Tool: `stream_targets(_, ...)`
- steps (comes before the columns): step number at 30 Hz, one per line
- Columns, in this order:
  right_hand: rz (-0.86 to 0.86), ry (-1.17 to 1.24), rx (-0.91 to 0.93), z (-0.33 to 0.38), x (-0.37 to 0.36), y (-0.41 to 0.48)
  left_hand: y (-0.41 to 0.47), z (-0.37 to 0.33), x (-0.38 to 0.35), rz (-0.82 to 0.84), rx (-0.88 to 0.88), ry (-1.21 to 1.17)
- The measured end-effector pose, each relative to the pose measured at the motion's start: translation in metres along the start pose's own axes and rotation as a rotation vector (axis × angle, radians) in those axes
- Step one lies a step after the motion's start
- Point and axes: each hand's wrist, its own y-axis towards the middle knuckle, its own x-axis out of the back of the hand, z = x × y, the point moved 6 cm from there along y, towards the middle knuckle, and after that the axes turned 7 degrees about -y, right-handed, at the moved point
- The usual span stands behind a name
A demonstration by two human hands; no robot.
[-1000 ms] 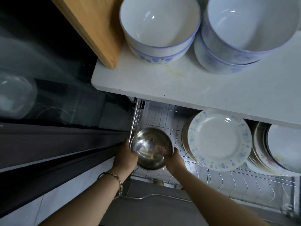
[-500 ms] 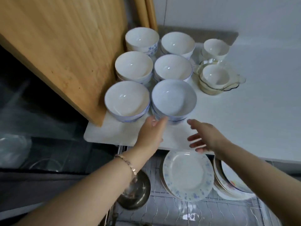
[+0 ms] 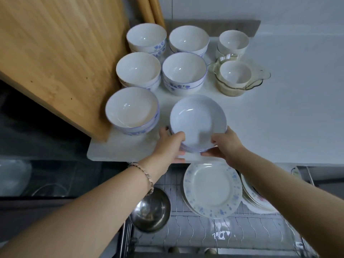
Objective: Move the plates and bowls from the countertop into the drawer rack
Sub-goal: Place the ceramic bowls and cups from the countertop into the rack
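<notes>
Together, the left hand (image 3: 170, 146) and the right hand (image 3: 226, 146) clasped a stack of white bowls (image 3: 198, 118) at the near edge of the countertop (image 3: 288, 118). Their thumbs hooked over the top rim and their fingers curled underneath. Whether the stack rested on the surface could not be told. Other bowl stacks (image 3: 137, 71) stood behind it, beside a leaning wooden board (image 3: 55, 62). Below, the drawer rack (image 3: 251, 233) held a steel bowl (image 3: 150, 211) and upright plates (image 3: 212, 189).
</notes>
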Motion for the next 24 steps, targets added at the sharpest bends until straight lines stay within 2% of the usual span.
stream_targets(8,0.245,-0.293,-0.055,-0.064,0.021,-0.073,-0.08,0.063,0.018,0.31,0.055,0.278)
stream_targets(12,0.302,-0.357,-0.155,-0.115,-0.001,-0.077,-0.081,0.115,0.044,0.348,0.199,0.325)
stream_targets(15,0.288,-0.475,-0.191,-0.154,-0.017,-0.068,-0.048,0.135,0.081,0.201,0.169,0.383)
stream_targets(17,0.274,-0.543,-0.204,-0.173,-0.026,-0.063,-0.015,0.139,0.104,0.076,0.045,0.667)
stream_targets(19,0.253,-0.566,-0.218,-0.187,-0.031,-0.054,0.017,0.142,0.109,0.065,-0.035,0.989)
stream_targets(20,0.236,-0.575,-0.217,-0.191,-0.033,-0.05,0.032,0.147,0.107,0.087,-0.039,1.083)
stream_targets(24,0.24,-0.588,-0.188,-0.208,-0.035,-0.031,0.076,0.181,0.109,0.162,0.125,1.27)
